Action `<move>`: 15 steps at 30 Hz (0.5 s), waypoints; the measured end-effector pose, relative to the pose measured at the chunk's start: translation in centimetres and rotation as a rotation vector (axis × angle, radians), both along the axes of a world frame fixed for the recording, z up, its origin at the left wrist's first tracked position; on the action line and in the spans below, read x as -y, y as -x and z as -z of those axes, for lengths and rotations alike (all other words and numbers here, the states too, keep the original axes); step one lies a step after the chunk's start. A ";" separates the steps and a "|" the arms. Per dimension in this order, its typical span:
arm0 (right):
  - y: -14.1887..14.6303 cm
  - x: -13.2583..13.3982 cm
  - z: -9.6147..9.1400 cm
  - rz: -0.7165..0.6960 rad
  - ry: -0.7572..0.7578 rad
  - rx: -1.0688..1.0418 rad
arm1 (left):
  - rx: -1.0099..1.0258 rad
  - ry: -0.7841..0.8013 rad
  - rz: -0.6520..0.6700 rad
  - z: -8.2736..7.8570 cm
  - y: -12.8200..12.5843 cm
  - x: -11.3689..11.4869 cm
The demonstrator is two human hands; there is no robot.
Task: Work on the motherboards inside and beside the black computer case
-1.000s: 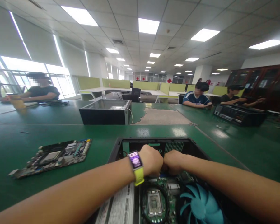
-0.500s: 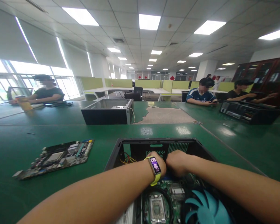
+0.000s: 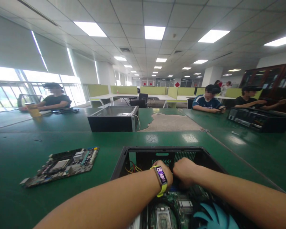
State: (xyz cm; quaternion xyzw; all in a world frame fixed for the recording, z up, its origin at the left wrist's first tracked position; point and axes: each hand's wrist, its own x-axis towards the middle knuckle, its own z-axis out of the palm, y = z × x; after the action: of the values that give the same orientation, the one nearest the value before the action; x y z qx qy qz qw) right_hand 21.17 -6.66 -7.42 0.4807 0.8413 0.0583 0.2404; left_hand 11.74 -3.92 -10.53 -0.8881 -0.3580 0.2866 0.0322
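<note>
An open black computer case (image 3: 127,159) lies in front of me, and both of my hands reach into its far part. My left hand (image 3: 166,171) has a smart band (image 3: 160,176) with a yellow strap at the wrist; its fingers are hidden below. Close beside it, my right hand (image 3: 184,170) is closed, fingers curled down, and whatever they grip is out of sight. Under the hands sits a green motherboard (image 3: 175,200) with a metal CPU socket (image 3: 163,218). A blue fan (image 3: 213,218) is at the near right. Red and yellow wires (image 3: 134,168) show at the case's left.
A loose motherboard (image 3: 62,165) rests on the green table (image 3: 109,140) to the left. Farther off stand an open empty case (image 3: 112,122) and another black case (image 3: 259,119). Several people sit around, one person (image 3: 208,100) in blue. A cup (image 3: 33,111) stands far left.
The view has tilted slightly up and to the left, so everything sits a little lower and farther right. My hands stay at the same spot in the case.
</note>
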 end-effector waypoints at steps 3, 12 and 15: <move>-0.1 -0.1 0.2 0.032 -0.021 -0.025 | 0.023 0.005 0.011 -0.5 0.1 0.3; -0.8 4.1 -4.3 0.086 0.064 -0.328 | 0.154 0.091 0.184 -7.9 3.2 1.4; -1.5 9.0 -4.9 -0.004 0.122 -0.549 | 0.450 0.119 0.273 -11.3 8.1 3.5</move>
State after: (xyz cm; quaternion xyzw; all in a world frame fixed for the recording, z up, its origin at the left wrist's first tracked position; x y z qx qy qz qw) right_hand 22.65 -15.67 -2.52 0.4613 0.8779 -0.1244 0.0320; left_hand 3.66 -7.47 0.73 -0.9698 -0.2155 0.0957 -0.0621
